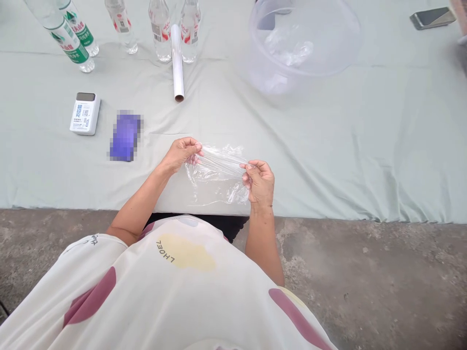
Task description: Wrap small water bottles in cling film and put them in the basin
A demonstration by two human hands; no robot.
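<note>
A thin clear plastic film [219,167], perhaps cling wrap or a bag, is stretched between my two hands just above the table's near edge. My left hand [182,153] pinches its upper left part between thumb and fingers. On the other side, my right hand [260,180] grips the film with curled fingers and thumb. Taut creases run from hand to hand, while crumpled folds spread above and hang below. Beyond my hands a roll of plastic wrap [177,68] lies lengthwise, its cardboard core facing me.
A pale green cloth covers the table [328,146]. A clear tub [270,78] holds crumpled plastic. Several bottles, including a green-labelled bottle [69,46], stand at the back left. A white box-like device [85,114] and a blurred purple item [126,136] lie left. A phone [432,18] rests far right, near a partly visible person.
</note>
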